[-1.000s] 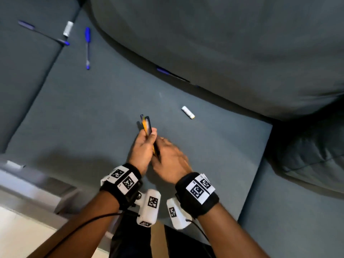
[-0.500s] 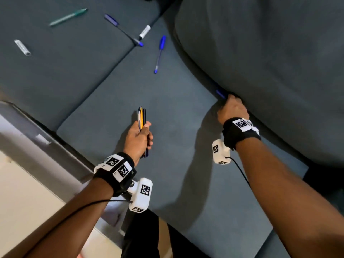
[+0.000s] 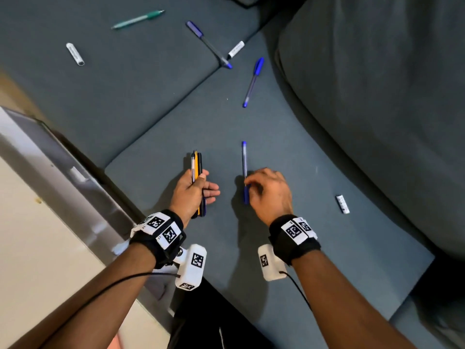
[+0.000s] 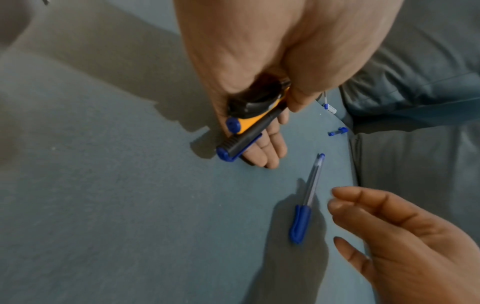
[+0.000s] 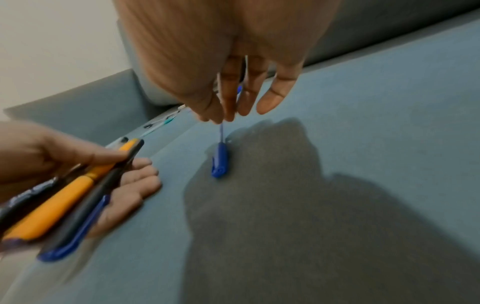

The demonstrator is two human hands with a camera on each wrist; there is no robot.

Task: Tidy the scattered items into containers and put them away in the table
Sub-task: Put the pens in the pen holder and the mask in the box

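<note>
My left hand grips a bundle of pens, orange, black, clear and blue, with its lower fingers stretched out; the bundle shows in both wrist views. A blue capped pen lies on the grey sofa cushion to the right of the bundle. My right hand hovers at that pen with relaxed, loosely bent fingers. The left wrist view shows a small gap between its fingertips and the barrel.
Further up the sofa lie a blue pen, a dark pen with a blue cap, a white marker, a green pen and a white tube. A small white tube lies right. The back cushion rises right.
My right hand came back from the gap under the back cushion, and the blue pen from there is now beside my left hand. The left hand kept hold of its bundle.
</note>
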